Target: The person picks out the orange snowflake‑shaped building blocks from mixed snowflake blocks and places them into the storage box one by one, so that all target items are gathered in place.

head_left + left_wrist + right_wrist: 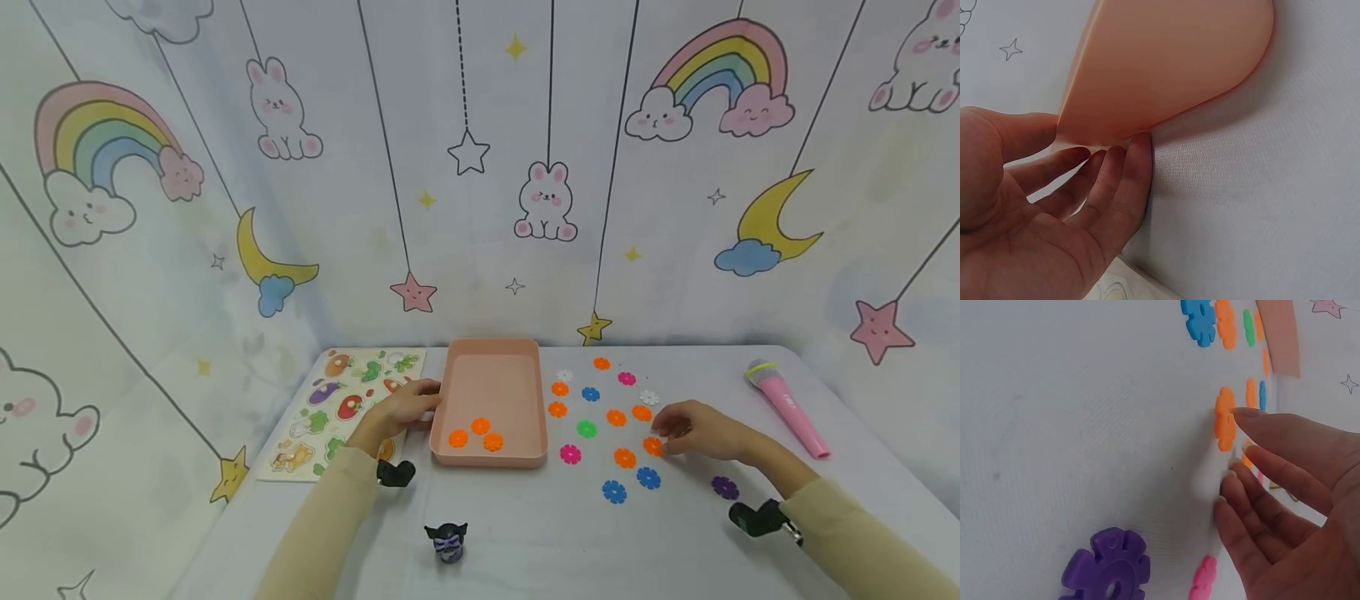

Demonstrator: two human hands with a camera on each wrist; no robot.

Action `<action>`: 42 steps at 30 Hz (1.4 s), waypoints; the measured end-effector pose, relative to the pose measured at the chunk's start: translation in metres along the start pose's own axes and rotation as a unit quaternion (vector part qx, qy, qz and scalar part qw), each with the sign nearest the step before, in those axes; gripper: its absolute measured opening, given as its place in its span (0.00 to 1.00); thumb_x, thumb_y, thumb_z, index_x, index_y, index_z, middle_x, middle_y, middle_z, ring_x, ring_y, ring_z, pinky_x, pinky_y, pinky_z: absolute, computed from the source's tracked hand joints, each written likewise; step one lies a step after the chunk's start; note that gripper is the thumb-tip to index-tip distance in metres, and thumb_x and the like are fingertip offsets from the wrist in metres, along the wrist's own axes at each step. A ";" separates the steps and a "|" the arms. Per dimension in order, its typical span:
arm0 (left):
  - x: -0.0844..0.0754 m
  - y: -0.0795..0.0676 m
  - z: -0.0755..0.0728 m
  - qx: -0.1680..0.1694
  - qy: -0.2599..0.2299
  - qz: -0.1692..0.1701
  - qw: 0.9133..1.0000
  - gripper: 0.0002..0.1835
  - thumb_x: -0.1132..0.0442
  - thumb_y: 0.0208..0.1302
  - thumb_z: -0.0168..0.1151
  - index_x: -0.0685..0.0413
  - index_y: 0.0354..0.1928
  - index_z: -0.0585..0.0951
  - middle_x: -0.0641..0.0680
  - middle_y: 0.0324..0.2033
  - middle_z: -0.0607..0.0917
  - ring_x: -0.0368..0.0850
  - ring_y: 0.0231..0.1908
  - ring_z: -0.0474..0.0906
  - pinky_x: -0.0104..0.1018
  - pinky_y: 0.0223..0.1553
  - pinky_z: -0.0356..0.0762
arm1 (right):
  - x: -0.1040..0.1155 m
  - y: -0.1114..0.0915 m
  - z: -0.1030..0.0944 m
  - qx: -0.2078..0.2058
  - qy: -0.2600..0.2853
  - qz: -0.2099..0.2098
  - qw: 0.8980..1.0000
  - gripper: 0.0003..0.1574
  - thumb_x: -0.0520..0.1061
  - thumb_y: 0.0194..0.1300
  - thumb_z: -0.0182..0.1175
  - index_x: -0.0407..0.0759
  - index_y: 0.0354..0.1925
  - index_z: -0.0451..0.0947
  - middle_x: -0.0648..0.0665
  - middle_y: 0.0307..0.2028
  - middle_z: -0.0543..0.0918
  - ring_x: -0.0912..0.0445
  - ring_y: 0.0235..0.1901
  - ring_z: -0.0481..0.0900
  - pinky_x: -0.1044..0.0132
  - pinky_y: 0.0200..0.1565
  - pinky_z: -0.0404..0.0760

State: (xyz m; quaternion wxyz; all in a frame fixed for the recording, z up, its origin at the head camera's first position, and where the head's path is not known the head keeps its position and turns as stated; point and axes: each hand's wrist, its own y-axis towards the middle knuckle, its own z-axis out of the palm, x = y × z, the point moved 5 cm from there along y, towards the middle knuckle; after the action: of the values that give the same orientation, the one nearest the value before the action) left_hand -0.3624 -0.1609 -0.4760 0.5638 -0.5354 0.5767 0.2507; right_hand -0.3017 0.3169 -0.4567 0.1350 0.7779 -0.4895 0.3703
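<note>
My left hand [401,408] grips the left side of a pink tray [491,379]. In the left wrist view its thumb is at the tray's rim and its fingers curl against the lower edge. Three orange flower-shaped discs [480,426] lie inside the tray, toward its near end. Over the loose discs on the right, my right hand [701,429] has its fingers loosely bent. Its thumb tip is right at an orange flower-shaped disc [1225,419]; nothing shows held between the fingers. A purple disc [1110,565] lies nearer to me, beside that hand.
More orange, blue, white, pink and green discs [586,428] are scattered right of the tray. A board with vegetable pictures [350,407] lies left, partly under my left arm. A pink microphone [795,412] is at the far right. A small dark figurine [447,543] stands in front.
</note>
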 end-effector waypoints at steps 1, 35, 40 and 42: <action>0.000 0.000 0.000 0.000 0.000 0.000 1.000 0.27 0.61 0.80 0.50 0.64 0.74 0.65 0.63 0.66 0.74 0.55 0.60 0.76 0.50 0.58 0.81 | 0.000 0.000 0.000 -0.001 0.001 0.000 1.000 0.21 0.42 0.65 0.69 0.32 0.53 0.79 0.42 0.44 0.82 0.49 0.42 0.76 0.70 0.41 0.83; -0.007 -0.004 0.000 0.007 0.005 0.002 1.000 0.27 0.61 0.80 0.49 0.65 0.75 0.64 0.65 0.67 0.73 0.58 0.62 0.75 0.51 0.61 0.79 | 0.004 0.005 0.000 -0.020 0.001 -0.011 1.000 0.10 0.40 0.70 0.64 0.35 0.47 0.82 0.44 0.41 0.85 0.53 0.39 0.80 0.70 0.43 0.83; -0.003 -0.002 0.000 0.007 0.003 -0.002 1.000 0.27 0.61 0.80 0.50 0.64 0.75 0.64 0.63 0.66 0.74 0.56 0.62 0.75 0.49 0.59 0.80 | 0.012 0.009 0.003 -0.034 0.010 -0.027 0.999 0.11 0.41 0.70 0.64 0.35 0.48 0.82 0.44 0.42 0.85 0.54 0.40 0.80 0.71 0.44 0.83; -0.002 -0.002 -0.001 0.006 0.001 -0.005 1.000 0.27 0.61 0.80 0.50 0.63 0.75 0.65 0.62 0.66 0.75 0.56 0.61 0.75 0.49 0.59 0.80 | 0.019 0.011 0.004 -0.042 0.012 -0.032 0.999 0.11 0.41 0.71 0.64 0.36 0.48 0.82 0.44 0.42 0.85 0.54 0.40 0.80 0.71 0.44 0.83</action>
State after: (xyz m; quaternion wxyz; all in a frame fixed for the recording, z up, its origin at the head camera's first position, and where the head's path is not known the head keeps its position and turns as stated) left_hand -0.3615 -0.1615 -0.4734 0.5679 -0.5349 0.5759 0.2442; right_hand -0.3045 0.2973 -0.4476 0.1851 0.7824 -0.4777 0.3541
